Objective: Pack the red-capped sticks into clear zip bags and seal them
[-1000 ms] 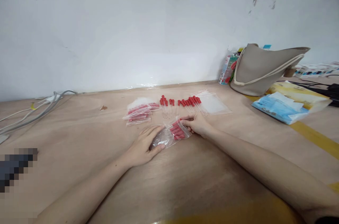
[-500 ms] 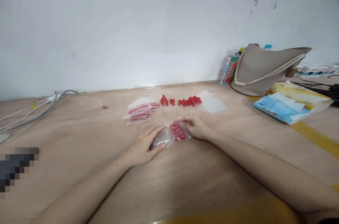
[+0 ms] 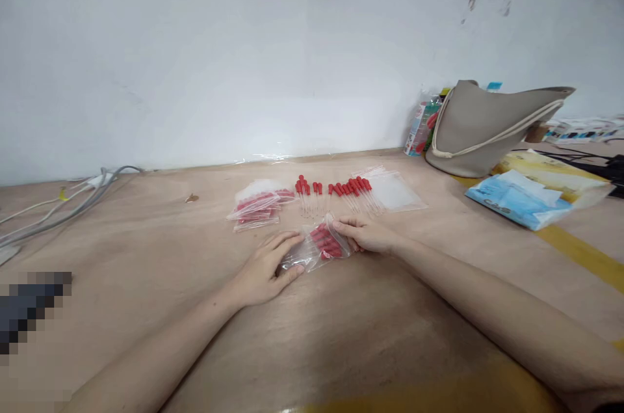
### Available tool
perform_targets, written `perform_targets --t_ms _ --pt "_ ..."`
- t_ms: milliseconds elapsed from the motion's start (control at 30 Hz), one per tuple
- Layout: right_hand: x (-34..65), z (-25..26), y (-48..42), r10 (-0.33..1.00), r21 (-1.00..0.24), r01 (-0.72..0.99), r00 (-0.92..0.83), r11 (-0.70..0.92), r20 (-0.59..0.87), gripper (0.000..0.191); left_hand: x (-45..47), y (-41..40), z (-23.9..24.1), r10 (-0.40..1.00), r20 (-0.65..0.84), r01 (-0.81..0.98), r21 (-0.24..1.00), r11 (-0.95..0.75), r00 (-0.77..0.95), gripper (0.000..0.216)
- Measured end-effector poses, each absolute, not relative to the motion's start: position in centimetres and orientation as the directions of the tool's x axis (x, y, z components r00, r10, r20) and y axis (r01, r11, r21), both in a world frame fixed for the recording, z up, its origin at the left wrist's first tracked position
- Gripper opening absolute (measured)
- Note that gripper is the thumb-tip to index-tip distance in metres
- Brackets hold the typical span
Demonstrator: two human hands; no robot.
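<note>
A clear zip-lock bag lies on the table in front of me. Inside it are several glass droppers with red rubber bulbs, the bulbs toward the right end. My left hand holds the bag's left end, thumb on the near side and fingers on the far side. At the right edge, my right hand pinches the bag's mouth between thumb and fingers; some fingertips are hidden. Just beyond, loose red-bulbed droppers lie in a row. Filled bags are piled to the left, and flat bags lie to the right.
A grey bag with a rope strap stands at the back right by the wall. In front of it is a tissue pack. Cables run along the left side. Yellow tape marks the table on the right.
My right hand has shifted along the bag's right edge, its thumb now lying on the upper corner. My left hand stays at the left end.
</note>
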State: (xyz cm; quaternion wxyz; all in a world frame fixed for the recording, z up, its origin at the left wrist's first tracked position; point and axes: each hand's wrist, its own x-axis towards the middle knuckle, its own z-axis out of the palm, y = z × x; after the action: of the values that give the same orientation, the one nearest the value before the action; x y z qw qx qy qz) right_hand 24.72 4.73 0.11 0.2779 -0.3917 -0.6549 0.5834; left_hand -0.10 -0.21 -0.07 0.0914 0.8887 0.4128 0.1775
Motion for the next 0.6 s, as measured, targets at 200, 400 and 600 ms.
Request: perform_targets --t_ms 200,400,600 --pt "24.8 0.4 4.5 0.75 -0.981 0.18 -0.658 0.072 -0.066 0.05 -0.2 -0.4 0.2 0.745 0.329 0.694 0.278 -0.664 0.58 0.048" --pt "24.8 0.3 3.9 0.686 -0.976 0.208 -0.719 0.061 -0.11 0.05 0.5 -1.1 0.4 0.758 0.285 0.673 0.349 -0.653 0.587 0.051" --pt "25.4 0.3 4.2 0.651 -0.966 0.252 -0.743 0.052 -0.158 0.045 -1.8 0.1 3.2 0.63 0.035 0.608 0.227 -0.761 0.776 0.036"
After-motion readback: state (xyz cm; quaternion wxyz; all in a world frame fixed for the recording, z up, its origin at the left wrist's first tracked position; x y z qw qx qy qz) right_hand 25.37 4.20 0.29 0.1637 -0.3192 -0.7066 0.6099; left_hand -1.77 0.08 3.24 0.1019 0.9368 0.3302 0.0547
